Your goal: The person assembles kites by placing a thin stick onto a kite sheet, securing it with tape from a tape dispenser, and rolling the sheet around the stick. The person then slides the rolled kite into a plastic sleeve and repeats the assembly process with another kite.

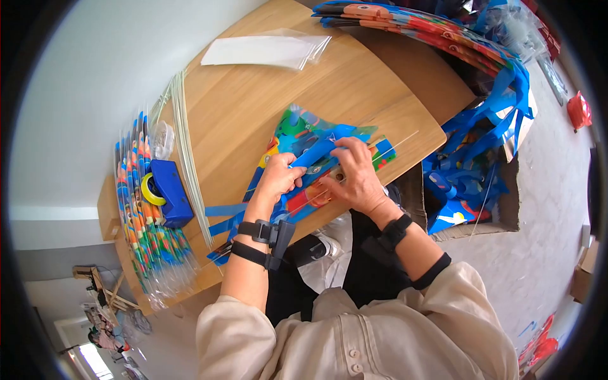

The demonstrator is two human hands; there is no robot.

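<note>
A colourful printed kite point(301, 123) with blue edging lies partly folded at the table's near edge. Its blue part forms a narrow roll point(315, 154) between my hands. My left hand point(277, 179) is closed on the lower left end of this roll, thumb on top. My right hand point(356, 175) grips the kite from the right, its fingers bent over the blue part and its thumb lower on the print. A thin rod sticks out past the kite on the right. Blue strips point(221, 218) trail to the left, near my left wrist. The fingertips under the fabric are hidden.
Thin pale rods point(185, 152) lie along the table's left side. Beside them are a blue tape dispenser point(171, 193) and several bagged kites point(142, 215). Clear plastic sleeves point(263, 52) lie at the back. More printed kites point(430, 35) and an open cardboard box point(512, 202) of blue material are right.
</note>
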